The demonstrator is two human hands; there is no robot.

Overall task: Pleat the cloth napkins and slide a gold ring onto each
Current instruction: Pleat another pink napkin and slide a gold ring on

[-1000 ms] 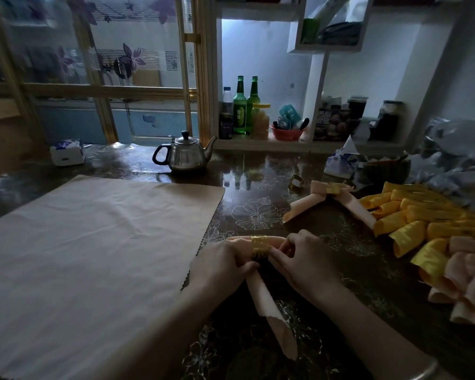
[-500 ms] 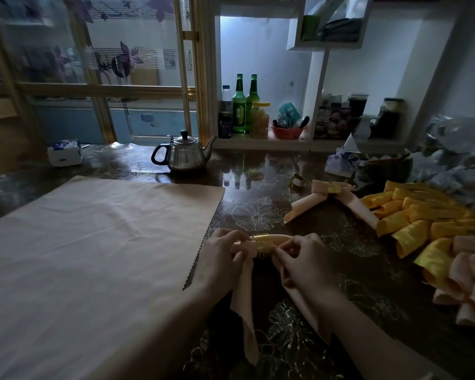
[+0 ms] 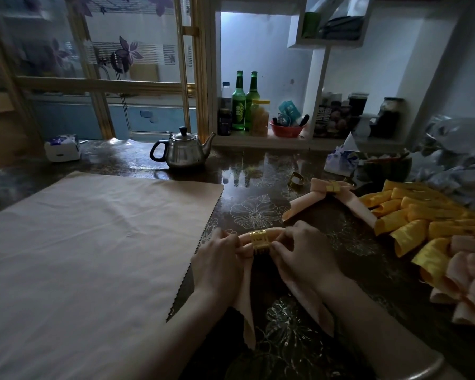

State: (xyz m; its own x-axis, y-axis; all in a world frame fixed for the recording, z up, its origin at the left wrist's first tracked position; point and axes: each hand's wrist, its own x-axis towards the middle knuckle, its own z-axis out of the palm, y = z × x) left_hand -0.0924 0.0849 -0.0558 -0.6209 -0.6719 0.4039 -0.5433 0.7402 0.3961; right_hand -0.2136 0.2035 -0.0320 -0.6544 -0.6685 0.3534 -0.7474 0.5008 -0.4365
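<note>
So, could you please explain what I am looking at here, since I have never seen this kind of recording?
There is no machine: a person wears a camera on the head, looking down at their own hands. The left hand and right hand pinch a folded pink napkin on either side of a gold ring that sits round its middle. On the dark table lie a flat beige cloth, a steel teapot, a finished ringed napkin, a loose ring and a pile of yellow and pink napkins.

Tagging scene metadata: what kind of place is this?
Likely a home dining area: a steel teapot on the floral-patterned table, green bottles and jars on a wall shelf.
</note>
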